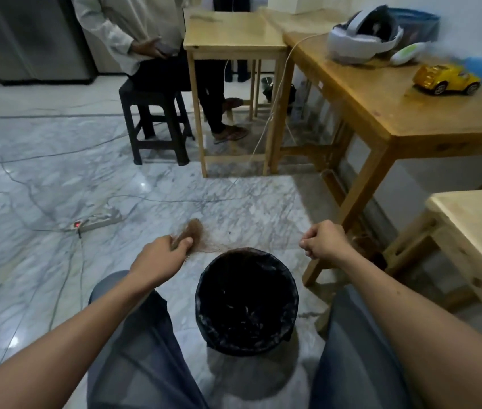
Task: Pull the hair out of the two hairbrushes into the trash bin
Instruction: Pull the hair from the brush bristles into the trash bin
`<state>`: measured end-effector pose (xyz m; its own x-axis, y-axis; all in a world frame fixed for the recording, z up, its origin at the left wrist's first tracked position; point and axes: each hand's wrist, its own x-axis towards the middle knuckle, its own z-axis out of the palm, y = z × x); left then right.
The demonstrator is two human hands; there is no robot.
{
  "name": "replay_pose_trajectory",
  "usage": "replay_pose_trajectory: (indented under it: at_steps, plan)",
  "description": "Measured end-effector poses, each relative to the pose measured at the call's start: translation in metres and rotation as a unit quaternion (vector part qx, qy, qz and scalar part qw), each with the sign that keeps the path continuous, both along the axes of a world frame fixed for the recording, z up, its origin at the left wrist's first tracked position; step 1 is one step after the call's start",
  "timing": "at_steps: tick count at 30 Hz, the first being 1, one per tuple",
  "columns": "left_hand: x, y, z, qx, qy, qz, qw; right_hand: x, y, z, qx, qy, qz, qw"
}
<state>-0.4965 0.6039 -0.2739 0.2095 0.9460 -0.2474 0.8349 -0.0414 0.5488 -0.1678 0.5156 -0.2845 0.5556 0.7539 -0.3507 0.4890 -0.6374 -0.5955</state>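
Observation:
My left hand [163, 252] grips a brown hairbrush [190, 231], whose rounded head sticks out past my fingers. Thin brown strands of hair [222, 246] trail from the brush toward the right, above the far rim of the trash bin [201, 293]. The bin is round, lined with a black bag, and stands on the floor between my knees. My right hand [323, 242] is closed in a fist up and right of the bin; fine strands seem pinched in it, though they are too thin to make out. A second hairbrush is not visible.
A wooden table [381, 93] at right carries a white headset [360, 39] and a yellow toy car [446, 79]. A lighter table [478, 222] stands nearer on the right. A person sits on a black stool [157, 119] ahead. A power strip [98, 221] and cables lie on the marble floor.

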Motion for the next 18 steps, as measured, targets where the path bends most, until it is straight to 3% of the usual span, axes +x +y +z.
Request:
replay_pose_trajectory:
  at_steps: [2, 5, 7, 12, 18]
  plan:
    - [0.001, -0.003, -0.002, -0.001, -0.004, -0.002, 1.000, -0.004, 0.002, -0.006, -0.031, 0.021, 0.016, 0.999]
    - [0.010, -0.013, -0.003, -0.015, -0.022, -0.019, 0.999, -0.018, 0.004, -0.003, -0.087, 0.048, 0.142, 0.985]
    - [0.017, -0.018, 0.000, -0.026, -0.044, -0.031, 0.998, -0.031, 0.006, 0.001, -0.060, 0.096, 0.190, 0.975]
    - [0.035, -0.036, 0.005, -0.005, -0.065, -0.057, 0.996, -0.063, 0.008, 0.004, 0.043, 0.284, 0.188, 0.939]
    - [0.038, -0.041, 0.000, 0.002, -0.057, -0.050, 0.997, -0.069, 0.009, -0.004, 0.130, 0.276, 0.079, 0.949]
